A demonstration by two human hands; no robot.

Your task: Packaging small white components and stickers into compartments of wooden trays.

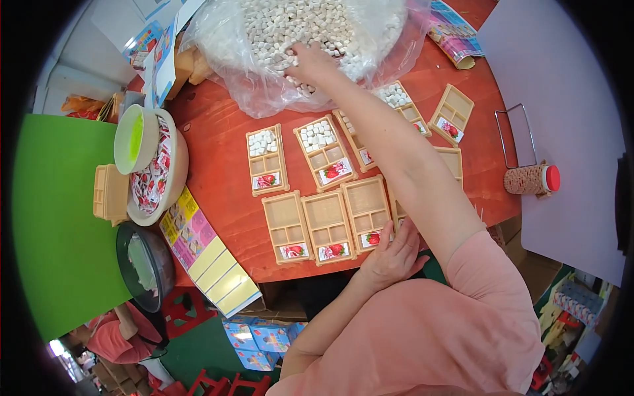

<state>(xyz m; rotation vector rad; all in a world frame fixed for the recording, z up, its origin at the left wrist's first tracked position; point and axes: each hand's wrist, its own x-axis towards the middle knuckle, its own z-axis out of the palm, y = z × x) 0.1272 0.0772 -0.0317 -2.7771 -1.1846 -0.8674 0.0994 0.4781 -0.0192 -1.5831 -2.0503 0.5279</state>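
My right hand [313, 64] reaches across to a heap of small white cubes [317, 26] in a large clear plastic bag [241, 86]. Its fingers are spread and partly sunk among the cubes. At the near edge, my left hand [391, 259] rests with fingers stretched over the corner of a beige compartment tray [365, 198]. That tray holds a strawberry-printed sachet [374, 238] in its lower compartment. Two similar trays [285, 206] to its left each hold a sachet. Behind them, trays such as this one [265, 164] have white cubes and a sachet. My right arm hides parts of several trays.
A white bowl of sachets [178, 181] with a smaller green-lined bowl [130, 140] stands left, above a dark basin [162, 277]. A printed sheet [218, 261] overhangs the red table [211, 145]. A red-lidded jar [528, 179] and wire stand [518, 135] are right. Another person's sleeve [109, 340] shows lower left.
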